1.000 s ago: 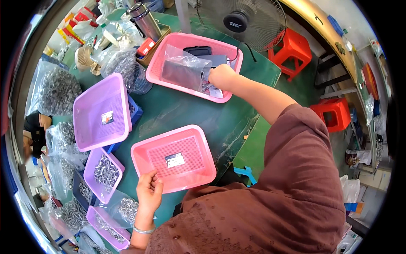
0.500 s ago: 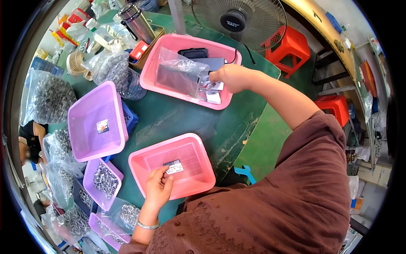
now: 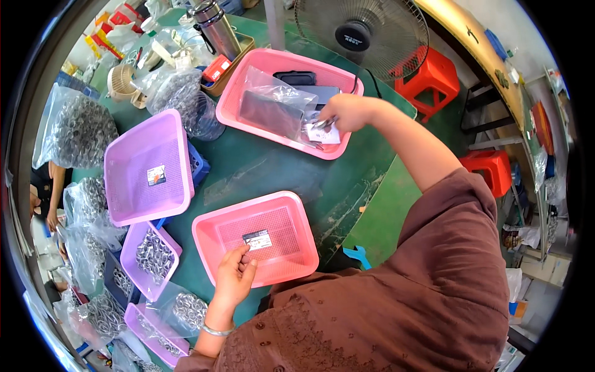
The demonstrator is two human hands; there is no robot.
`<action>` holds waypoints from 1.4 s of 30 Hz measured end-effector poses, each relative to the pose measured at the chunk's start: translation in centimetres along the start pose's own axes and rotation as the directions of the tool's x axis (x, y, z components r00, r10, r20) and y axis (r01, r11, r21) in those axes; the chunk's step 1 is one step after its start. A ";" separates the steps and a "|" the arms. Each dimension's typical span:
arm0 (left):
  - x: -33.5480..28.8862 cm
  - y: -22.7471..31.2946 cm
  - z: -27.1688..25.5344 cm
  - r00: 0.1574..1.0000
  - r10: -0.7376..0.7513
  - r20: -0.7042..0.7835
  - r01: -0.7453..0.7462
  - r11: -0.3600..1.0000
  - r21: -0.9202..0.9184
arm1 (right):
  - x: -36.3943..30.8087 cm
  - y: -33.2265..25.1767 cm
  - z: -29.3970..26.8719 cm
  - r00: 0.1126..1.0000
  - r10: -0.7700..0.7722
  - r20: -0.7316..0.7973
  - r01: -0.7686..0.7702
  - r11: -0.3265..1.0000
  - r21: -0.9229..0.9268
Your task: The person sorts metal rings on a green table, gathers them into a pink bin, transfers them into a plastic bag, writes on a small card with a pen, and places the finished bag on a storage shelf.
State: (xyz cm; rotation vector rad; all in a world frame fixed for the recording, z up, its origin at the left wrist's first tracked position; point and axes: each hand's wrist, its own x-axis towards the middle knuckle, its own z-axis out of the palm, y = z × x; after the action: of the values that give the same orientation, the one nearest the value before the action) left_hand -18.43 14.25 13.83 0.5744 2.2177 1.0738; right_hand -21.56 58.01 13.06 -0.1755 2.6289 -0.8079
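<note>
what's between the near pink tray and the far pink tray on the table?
Head view: between the near pink tray and the far pink tray lies green tabletop with only a flat clear plastic bag on it.

A green table (image 3: 273, 170) carries everything; near the middle sits a pink basket (image 3: 214, 232); far and right of it lies a larger pink tray (image 3: 232, 102); to the left a purple basket (image 3: 127, 186) rests tilted on a blue crate (image 3: 199, 166); clear bags of metal rings (image 3: 77, 130) crowd the left edge; a steel flask (image 3: 215, 28) stands at the far side.
</note>
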 end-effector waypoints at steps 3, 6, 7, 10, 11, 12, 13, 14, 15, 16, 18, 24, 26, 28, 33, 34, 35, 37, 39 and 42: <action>-0.1 -0.1 -0.1 1.000 0.007 0.009 -0.007 1.000 0.009 | -3.2 0.6 -1.6 0.976 -0.139 -0.166 0.177 0.954 0.244; -0.4 0.1 -0.2 1.000 -0.014 -0.008 0.014 1.000 -0.007 | -5.2 -1.9 -2.0 0.991 0.109 -0.076 -0.023 0.701 0.713; -0.5 0.0 -0.2 1.000 0.001 -0.016 -0.001 1.000 -0.003 | -5.3 -2.7 -1.7 0.991 0.098 -0.091 0.003 0.667 0.745; -0.7 -0.2 -0.3 0.999 0.031 -0.019 -0.031 0.999 0.009 | -5.6 -3.6 -1.5 0.992 0.092 -0.092 0.006 0.672 0.740; -0.9 -0.1 -0.3 0.999 0.041 -0.014 -0.040 0.999 0.017 | -5.1 -2.6 -0.8 0.982 0.071 -0.176 0.063 0.753 0.655; -1.0 -0.1 -0.4 0.999 0.044 -0.014 -0.044 0.999 0.019 | -4.7 -1.9 -0.6 0.966 0.041 -0.257 0.113 0.822 0.558; -1.2 0.0 -0.4 0.999 0.044 -0.024 -0.043 0.999 0.025 | -4.6 -1.7 -0.9 0.965 0.041 -0.260 0.115 0.823 0.556; -1.3 0.0 -0.5 0.998 0.044 -0.034 -0.043 0.999 0.031 | -4.4 -1.4 -1.3 0.960 0.040 -0.278 0.031 0.968 0.247; -1.6 -0.1 -0.5 0.998 0.040 -0.040 -0.039 0.999 0.033 | -4.1 -1.5 -1.5 0.956 0.028 -0.291 -0.056 0.994 -0.088; -1.8 -0.2 -0.6 0.998 0.027 -0.048 -0.025 0.999 0.037 | -3.7 -1.7 -1.5 0.957 0.023 -0.290 -0.050 0.995 -0.087; -2.3 -0.7 -0.4 0.998 0.013 -0.059 -0.011 0.999 0.041 | -2.6 -2.7 -1.4 0.976 0.108 -0.187 -0.165 0.933 -0.321; -2.6 -1.0 0.5 0.999 -0.034 -0.021 0.034 0.999 0.029 | -0.5 -1.2 0.6 0.991 0.064 -0.122 -0.069 0.997 -0.034; -2.2 -1.2 0.1 1.000 -0.012 -0.027 0.012 1.000 0.006 | 0.8 -0.5 0.8 0.971 0.084 -0.226 -0.099 0.993 -0.057; -2.1 -0.8 0.5 1.000 -0.009 -0.016 0.010 1.000 0.021 | 0.8 -0.5 1.2 0.948 0.285 -0.144 -0.319 0.838 -0.442; -1.9 -0.7 0.4 0.999 -0.031 -0.009 0.031 0.999 0.039 | 2.3 -2.4 2.7 0.957 0.284 -0.066 -0.259 0.725 -0.638; -1.8 -0.7 0.3 1.000 -0.025 -0.001 0.025 0.999 0.036 | 2.4 -2.0 2.9 0.956 0.285 -0.067 -0.261 0.724 -0.638; -1.8 -0.7 0.3 1.000 -0.019 0.006 0.019 0.999 0.033 | 2.4 -1.6 3.0 0.948 0.298 -0.111 -0.300 0.724 -0.621; -1.8 -0.6 0.1 1.000 -0.026 0.015 0.025 0.999 0.048 | 2.3 -1.3 3.0 0.940 0.308 -0.147 -0.332 0.725 -0.603; -1.8 -0.6 -0.2 0.999 -0.031 0.022 0.030 0.998 0.063 | 2.4 -1.3 2.9 0.939 0.318 -0.135 -0.332 0.726 -0.603; -1.9 -0.8 -0.3 0.999 -0.041 0.032 0.039 0.997 0.064 | 2.4 -1.8 2.7 0.942 0.325 -0.086 -0.309 0.736 -0.602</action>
State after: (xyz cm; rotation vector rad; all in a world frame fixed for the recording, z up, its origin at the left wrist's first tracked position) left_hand -17.37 12.50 14.00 0.5683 2.2310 0.9701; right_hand -22.68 54.56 11.27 0.0998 2.6915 0.1825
